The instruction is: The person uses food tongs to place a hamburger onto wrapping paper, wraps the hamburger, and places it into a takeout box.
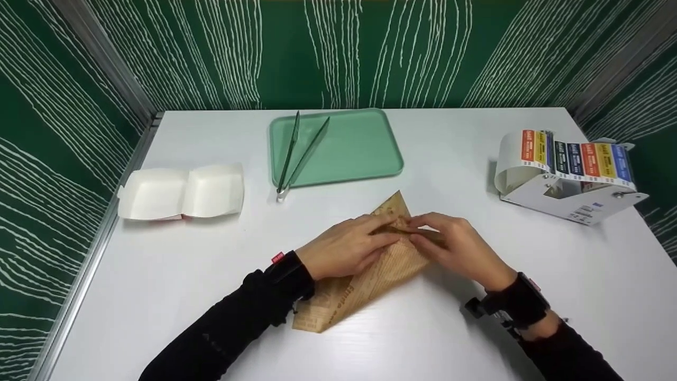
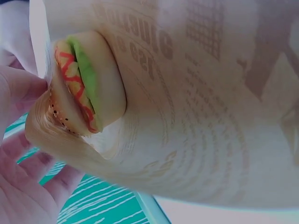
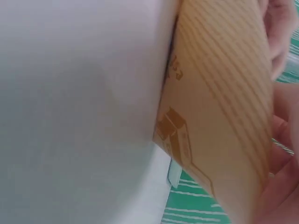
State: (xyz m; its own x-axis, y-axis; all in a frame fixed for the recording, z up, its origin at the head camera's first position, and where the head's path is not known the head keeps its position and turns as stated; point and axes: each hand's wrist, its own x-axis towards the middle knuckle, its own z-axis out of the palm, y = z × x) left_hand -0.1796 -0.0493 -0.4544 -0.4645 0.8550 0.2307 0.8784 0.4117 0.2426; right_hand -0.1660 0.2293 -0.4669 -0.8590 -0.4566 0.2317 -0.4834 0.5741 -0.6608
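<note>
Two black sleeves (image 1: 211, 330) come in from the near edge, each leading to a dark wrist strap (image 1: 517, 302), and between them stretches the bare near part of a white table (image 1: 423, 338). The brown printed paper (image 1: 383, 272) lies slantwise over the middle of that table, its blunt end beside the left wrist and its pointed tip just beyond the fingers. The person's left hand (image 1: 344, 248) pinches a fold of it, the thumb on one side and fingers on the other. The right hand (image 1: 457, 244) is just beside, with thumb and forefinger clamped on a rolled edge of the same sheet, the fingertips of both hands close together. The left wrist view shows a burger (image 2: 86, 88) inside the fold, near the left fingers: a pale bun with seeds on one half, green leaf, and a filling streaked with red sauce. The head view hides it under paper and hands.

Farther off to the left, a white two-part box (image 1: 214, 193) lies unfolded, both hollows facing up. Tongs (image 1: 289, 151) lie with arms spread on a green tray (image 1: 359, 143), their joined end past its near rim. To the right, a white rack (image 1: 555, 203) holds a row of coloured packs (image 1: 591, 160). Behind everything rises a dark green wall (image 1: 285, 58) with wavering white lines
</note>
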